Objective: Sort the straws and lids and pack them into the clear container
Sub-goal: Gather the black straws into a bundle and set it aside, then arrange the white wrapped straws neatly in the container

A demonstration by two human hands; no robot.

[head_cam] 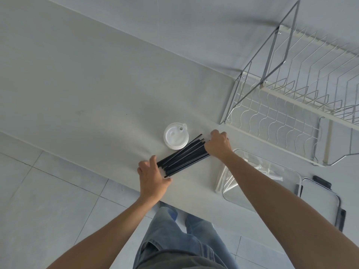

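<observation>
Head: black straws (pixel 182 156) btwn both hands — flat.

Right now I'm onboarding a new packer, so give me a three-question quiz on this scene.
1. True or false: both hands are on the black straws.
2. Which lies beyond the straws, on the table? A) white lid B) dish rack C) container lid
3. Fill in: the clear container holds pale ____.

Key: 1 true, left hand and right hand at opposite ends; 2 A; 3 straws.
</observation>
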